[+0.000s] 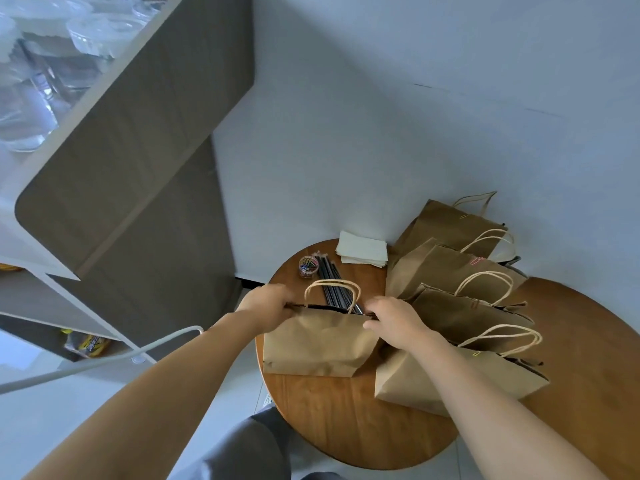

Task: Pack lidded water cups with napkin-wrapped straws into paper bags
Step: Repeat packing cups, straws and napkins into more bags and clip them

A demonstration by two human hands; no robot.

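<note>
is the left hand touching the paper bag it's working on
Touching. The head view shows the left hand with its fingers curled over the top left edge of the paper bag, while the right hand grips the opposite edge.

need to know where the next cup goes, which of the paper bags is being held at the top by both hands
The bag at the front left of the table, gripped at its top edge by left hand and right hand. The other bags lie untouched to its right.

Brown paper bags (322, 341), black straws (332, 282), white napkins (363, 249), reddish-brown wood-grain table (346, 417).
</note>
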